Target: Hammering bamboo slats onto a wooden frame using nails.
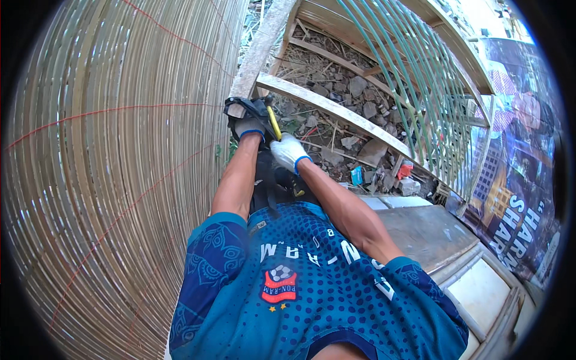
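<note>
Currently, my right hand (pixel 289 151) grips a yellow-handled tool (pixel 273 122) near the left end of the crossbar (pixel 336 109), my left hand (pixel 248 126) meets black material (pixel 259 107), its grip indeterminable, and red cord (pixel 120 108) already crosses the slatted panel (pixel 108 168), crossbar-end work appearing unfinished.

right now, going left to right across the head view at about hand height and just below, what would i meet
Slatted screen tied with red cord, left gloved hand, right gloved hand at the near end of a yellow handle, blue scrap, red litter, printed banner.
</note>
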A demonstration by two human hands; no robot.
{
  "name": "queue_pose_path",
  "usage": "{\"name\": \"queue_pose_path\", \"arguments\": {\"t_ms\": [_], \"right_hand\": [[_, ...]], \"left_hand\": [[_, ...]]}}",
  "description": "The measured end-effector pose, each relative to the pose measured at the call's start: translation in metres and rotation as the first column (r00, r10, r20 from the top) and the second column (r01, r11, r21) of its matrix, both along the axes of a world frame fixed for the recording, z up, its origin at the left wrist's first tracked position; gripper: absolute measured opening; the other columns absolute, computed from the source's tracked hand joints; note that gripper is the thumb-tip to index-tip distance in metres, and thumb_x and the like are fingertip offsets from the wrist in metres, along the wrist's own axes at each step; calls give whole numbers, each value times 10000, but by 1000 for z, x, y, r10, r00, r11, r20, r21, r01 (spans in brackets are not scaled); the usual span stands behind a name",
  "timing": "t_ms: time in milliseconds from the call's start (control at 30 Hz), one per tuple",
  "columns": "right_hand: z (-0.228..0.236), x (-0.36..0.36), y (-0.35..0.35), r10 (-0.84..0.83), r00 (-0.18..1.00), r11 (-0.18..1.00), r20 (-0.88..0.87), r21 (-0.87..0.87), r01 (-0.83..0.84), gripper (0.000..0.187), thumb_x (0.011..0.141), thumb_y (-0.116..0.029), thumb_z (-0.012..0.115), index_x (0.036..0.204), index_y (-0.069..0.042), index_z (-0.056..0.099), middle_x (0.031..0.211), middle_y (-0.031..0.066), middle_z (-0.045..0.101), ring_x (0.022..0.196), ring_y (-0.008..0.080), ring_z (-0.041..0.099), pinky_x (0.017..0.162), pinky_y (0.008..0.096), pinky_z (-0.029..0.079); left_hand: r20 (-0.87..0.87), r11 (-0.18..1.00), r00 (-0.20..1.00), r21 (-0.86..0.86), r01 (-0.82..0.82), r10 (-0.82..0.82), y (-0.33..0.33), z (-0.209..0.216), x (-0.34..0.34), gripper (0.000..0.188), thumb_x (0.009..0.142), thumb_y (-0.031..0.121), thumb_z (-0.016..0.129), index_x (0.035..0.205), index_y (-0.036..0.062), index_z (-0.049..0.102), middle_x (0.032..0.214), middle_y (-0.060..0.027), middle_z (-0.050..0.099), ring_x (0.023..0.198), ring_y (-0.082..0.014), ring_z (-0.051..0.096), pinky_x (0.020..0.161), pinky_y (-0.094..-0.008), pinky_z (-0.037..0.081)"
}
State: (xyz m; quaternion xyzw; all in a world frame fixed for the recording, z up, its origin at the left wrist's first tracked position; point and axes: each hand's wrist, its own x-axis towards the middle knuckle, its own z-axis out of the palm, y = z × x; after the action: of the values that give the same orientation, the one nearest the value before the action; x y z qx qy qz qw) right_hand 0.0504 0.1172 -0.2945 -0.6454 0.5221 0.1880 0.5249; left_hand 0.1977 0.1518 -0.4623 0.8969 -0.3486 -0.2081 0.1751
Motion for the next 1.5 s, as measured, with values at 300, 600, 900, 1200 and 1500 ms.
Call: {"name": "queue_pose_path", "arguments": {"t_ms": [300, 600, 900, 1200, 1500], "right_hand": [[-6, -7, 8, 12, 999, 998, 30, 60, -14, 420, 937, -286, 572, 1136, 78, 642, 789, 185, 697, 684, 299, 689, 645, 446, 527], [11, -13, -13, -118, 991, 982, 62, 152, 108, 393, 923, -262, 577, 1090, 87, 647, 732, 129, 661, 622, 226, 638, 568, 406, 489], [16, -12, -16, -73, 995, 993, 71, 96, 66, 461, 908, -292, 585, 1100, 120, 663, 761, 167, 679, 669, 275, 660, 636, 434, 507], [4, -18, -23, -65, 998, 988, 23, 144, 61, 467, 898, -406, 678, 975, 54, 703, 709, 119, 673, 585, 234, 658, 560, 408, 513], [15, -58, -20, -26, 997, 986, 79, 165, 13, 671, 931, -653, 659, 977, 14, 713, 739, 54, 641, 605, 160, 580, 561, 358, 452]], "left_hand": [[3, 999, 999, 2, 47, -47, 4, 44, 5, 356, 996, 397, 541, 1099, 111, 725, 1177, -143, 736, 1131, -332, 678, 998, -444, 513], [-186, 843, 912, 349, 409, -365, 35, 57, 26, 524, 1007, 418, 491, 1342, 52, 658, 1379, -226, 664, 1112, -415, 712, 951, -522, 558], [-273, 857, 884, 257, 447, -379, 49, 53, 44, 463, 1020, 458, 532, 1157, 80, 763, 1157, -263, 735, 1029, -444, 718, 890, -519, 565], [-189, 972, 959, 67, 226, -210, 28, 126, 13, 379, 952, 374, 575, 929, 44, 759, 944, -267, 738, 888, -460, 712, 825, -562, 561], [-337, 945, 908, -120, -304, 249, 64, 177, -16, 275, 942, 267, 672, 1064, 32, 745, 975, -222, 754, 916, -396, 731, 847, -492, 561]]}}
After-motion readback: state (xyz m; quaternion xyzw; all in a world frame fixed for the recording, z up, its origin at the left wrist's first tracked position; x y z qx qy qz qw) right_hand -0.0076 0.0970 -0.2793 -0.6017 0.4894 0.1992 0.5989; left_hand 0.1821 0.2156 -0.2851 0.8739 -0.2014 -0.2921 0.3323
